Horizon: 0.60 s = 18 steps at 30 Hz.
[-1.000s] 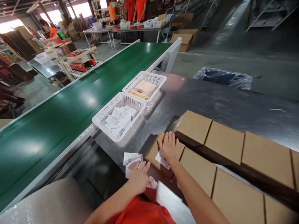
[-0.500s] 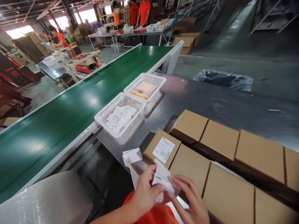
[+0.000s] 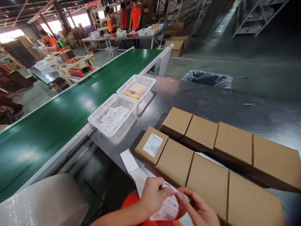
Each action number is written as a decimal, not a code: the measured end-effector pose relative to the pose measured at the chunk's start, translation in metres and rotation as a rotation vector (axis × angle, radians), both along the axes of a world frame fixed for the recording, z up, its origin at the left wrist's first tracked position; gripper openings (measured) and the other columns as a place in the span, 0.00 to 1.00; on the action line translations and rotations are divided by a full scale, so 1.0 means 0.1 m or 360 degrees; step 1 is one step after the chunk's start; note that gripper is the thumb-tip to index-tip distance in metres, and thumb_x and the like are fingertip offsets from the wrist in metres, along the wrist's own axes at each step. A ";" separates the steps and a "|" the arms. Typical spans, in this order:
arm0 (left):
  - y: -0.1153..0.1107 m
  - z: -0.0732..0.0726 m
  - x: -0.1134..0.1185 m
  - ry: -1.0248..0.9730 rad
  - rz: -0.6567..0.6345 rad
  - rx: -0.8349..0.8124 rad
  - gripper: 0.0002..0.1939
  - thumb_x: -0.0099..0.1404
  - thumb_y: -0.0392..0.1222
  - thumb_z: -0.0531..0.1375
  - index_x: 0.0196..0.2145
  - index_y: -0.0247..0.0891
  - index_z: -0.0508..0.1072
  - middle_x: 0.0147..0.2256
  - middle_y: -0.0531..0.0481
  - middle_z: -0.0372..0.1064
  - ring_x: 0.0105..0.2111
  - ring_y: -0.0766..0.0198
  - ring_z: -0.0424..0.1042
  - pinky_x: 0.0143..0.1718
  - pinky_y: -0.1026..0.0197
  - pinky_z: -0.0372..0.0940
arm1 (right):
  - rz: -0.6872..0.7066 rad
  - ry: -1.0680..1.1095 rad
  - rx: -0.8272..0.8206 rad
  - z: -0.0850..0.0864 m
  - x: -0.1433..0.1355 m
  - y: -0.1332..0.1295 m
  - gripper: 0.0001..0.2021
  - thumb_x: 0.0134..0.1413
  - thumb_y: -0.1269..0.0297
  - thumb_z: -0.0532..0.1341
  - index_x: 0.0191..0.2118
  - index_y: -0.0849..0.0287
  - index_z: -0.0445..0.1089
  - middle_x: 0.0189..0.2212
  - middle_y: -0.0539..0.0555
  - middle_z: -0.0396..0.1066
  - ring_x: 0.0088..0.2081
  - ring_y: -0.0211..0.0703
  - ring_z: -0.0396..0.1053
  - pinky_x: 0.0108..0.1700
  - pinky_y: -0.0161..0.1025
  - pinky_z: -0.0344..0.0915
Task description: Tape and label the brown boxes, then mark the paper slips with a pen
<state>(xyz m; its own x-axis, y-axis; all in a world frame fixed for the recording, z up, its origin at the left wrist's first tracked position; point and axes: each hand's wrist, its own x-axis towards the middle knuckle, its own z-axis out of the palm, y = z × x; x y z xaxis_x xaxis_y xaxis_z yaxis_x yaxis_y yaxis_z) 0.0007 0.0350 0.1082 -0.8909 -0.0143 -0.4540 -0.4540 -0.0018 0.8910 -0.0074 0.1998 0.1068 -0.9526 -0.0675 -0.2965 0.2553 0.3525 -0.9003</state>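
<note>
Low in the view, my left hand pinches a printed white label sheet by its upper left part. Across from it, my right hand has its fingers closed on the sheet's right edge. A strip of white backing paper trails up and left from behind my left hand onto the table edge. Just beyond my hands, a brown box carries a white printed label. Several plain brown boxes stand beside it in two rows.
Two white perforated baskets, one with papers and one with envelopes, sit between the green conveyor and the metal table. A lined bin stands beyond. Wrapped material is at lower left; people in orange work far off.
The view has shifted, and the boxes and baskets appear further left. My hands have turned the sheet so its printed face shows more, and the trailing strip is spread out longer.
</note>
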 end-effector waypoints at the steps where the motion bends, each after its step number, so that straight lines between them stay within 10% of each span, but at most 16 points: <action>1: 0.02 -0.09 0.00 -0.0005 0.0014 -0.0037 0.17 0.54 0.49 0.62 0.17 0.37 0.62 0.18 0.57 0.55 0.23 0.70 0.53 0.24 0.62 0.48 | -0.0010 0.0037 0.0025 -0.05 -0.02 -0.02 0.18 0.40 0.41 0.64 0.27 0.51 0.77 0.25 0.56 0.76 0.26 0.54 0.73 0.30 0.47 0.74; 7: 0.06 -0.71 0.01 -0.0207 0.0012 0.0029 0.23 0.49 0.60 0.63 0.19 0.37 0.65 0.20 0.55 0.58 0.24 0.68 0.55 0.27 0.62 0.52 | -0.0262 0.0326 0.0111 -0.67 -0.75 -0.03 0.22 0.46 0.40 0.59 0.25 0.57 0.73 0.31 0.59 0.73 0.35 0.52 0.71 0.40 0.48 0.69; 11: 0.05 -0.97 0.09 -0.0426 -0.0058 0.0263 0.31 0.41 0.65 0.65 0.30 0.31 0.75 0.27 0.47 0.71 0.28 0.61 0.66 0.33 0.58 0.61 | -0.0596 0.0443 0.0642 -1.02 -1.46 0.07 0.22 0.49 0.43 0.56 0.26 0.58 0.74 0.42 0.62 0.71 0.47 0.59 0.65 0.52 0.61 0.57; 18: -0.10 -0.75 0.51 -0.0354 -0.0309 0.0232 0.27 0.44 0.62 0.66 0.28 0.33 0.79 0.26 0.46 0.73 0.28 0.58 0.69 0.31 0.58 0.61 | -0.0347 0.0758 0.1335 -1.28 -1.38 -0.09 0.25 0.61 0.53 0.48 0.54 0.66 0.68 0.60 0.69 0.59 0.59 0.65 0.55 0.57 0.63 0.51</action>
